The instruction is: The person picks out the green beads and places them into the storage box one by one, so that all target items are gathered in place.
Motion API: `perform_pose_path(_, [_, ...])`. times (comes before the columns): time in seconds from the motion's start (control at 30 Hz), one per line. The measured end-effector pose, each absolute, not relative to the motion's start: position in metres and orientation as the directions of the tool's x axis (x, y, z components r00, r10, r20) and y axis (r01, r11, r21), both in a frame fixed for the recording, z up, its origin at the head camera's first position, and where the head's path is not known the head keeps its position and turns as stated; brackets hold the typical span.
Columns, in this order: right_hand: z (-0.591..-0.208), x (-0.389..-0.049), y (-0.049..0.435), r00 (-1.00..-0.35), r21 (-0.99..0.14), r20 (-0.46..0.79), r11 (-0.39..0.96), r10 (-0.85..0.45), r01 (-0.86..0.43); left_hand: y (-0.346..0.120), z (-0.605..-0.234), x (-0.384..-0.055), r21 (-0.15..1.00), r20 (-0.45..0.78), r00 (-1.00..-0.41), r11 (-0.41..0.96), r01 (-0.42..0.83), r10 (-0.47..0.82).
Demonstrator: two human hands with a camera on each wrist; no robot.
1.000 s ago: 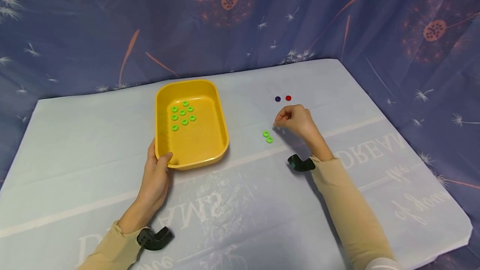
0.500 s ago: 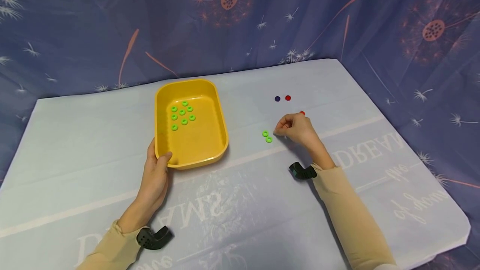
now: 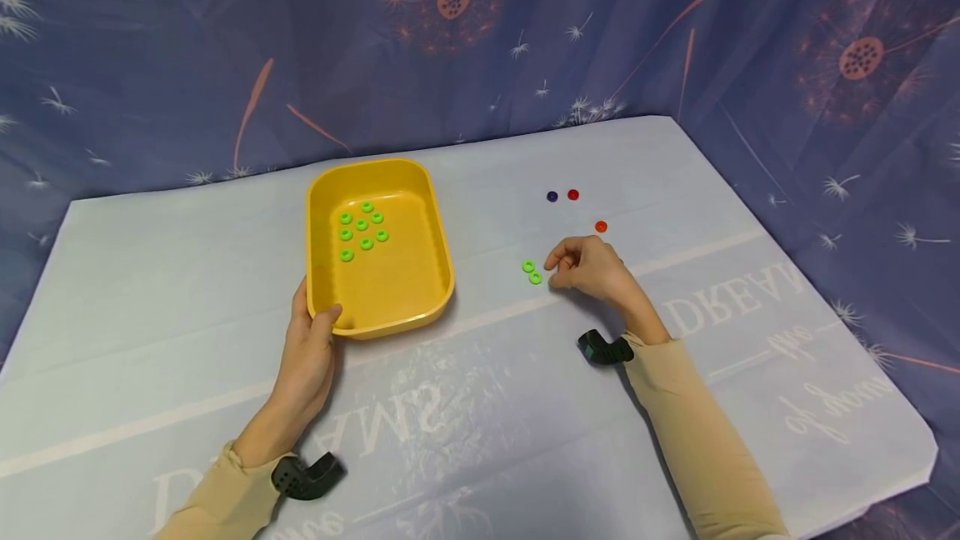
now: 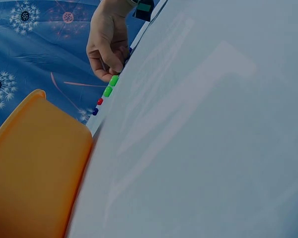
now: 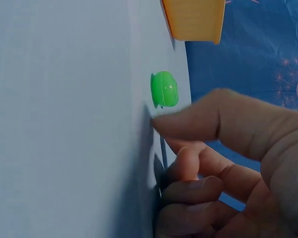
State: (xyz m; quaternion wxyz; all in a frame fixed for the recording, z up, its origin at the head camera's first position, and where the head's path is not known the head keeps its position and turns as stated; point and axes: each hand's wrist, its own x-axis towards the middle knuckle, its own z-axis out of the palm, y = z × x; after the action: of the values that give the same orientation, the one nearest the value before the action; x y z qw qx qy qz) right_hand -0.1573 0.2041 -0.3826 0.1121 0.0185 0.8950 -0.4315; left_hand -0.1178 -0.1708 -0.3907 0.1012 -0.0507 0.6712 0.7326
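My left hand (image 3: 303, 365) grips the near left corner of a yellow plastic tray (image 3: 397, 286), thumb over the rim and fingers on the outer side. Several small green rings (image 3: 362, 225) lie on the tray's floor. To the right of the tray, two more green rings (image 3: 535, 277) lie side by side on the table. Right beside them is my right hand (image 3: 592, 267), thumb and index finger parted, the other fingers bent. The right wrist view shows the thumb tip close to a green ring (image 5: 165, 90), and nothing shows between the fingers.
Behind the right hand are a dark blue ring (image 3: 552, 197), a red ring (image 3: 573, 194) and an orange-red ring (image 3: 601, 226). A pale printed cloth (image 3: 465, 407) covers the table. Patterned blue curtains (image 3: 337, 40) stand along its back and right edges.
My right hand has come down slightly toward me and its thumb and index finger have spread. The orange-red ring has come out from behind it. My left hand and the tray stay put.
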Motion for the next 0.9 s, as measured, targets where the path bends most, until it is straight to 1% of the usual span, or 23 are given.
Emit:
perform_pose_path(0.1, [-0.3814, -0.1578, 0.202, -0.972, -0.754, -0.227, 0.644, -0.065, 0.133, -0.1712, -0.3906, -0.1178, 0.973, -0.21, -0.974, -0.079, -0.216, 0.082])
perform_pose_path(0.33, [-0.3813, -0.1574, 0.1968, -0.976, -0.713, -0.218, 0.686, -0.023, 0.143, -0.1719, -0.3908, -0.1184, 0.973, -0.209, -0.974, -0.081, -0.217, 0.091])
perform_pose_path(0.57, [-0.3833, -0.157, 0.1952, -0.979, -0.706, -0.201, 0.694, -0.01, 0.138, -0.1713, -0.3912, -0.1192, 0.971, -0.214, -0.973, -0.087, -0.221, 0.084])
perform_pose_path(0.9, [-0.3857, -0.1572, 0.1952, -0.982, -0.724, -0.189, 0.677, -0.011, 0.132, -0.1704, -0.392, -0.1198, 0.973, -0.2, -0.977, -0.102, -0.208, 0.078])
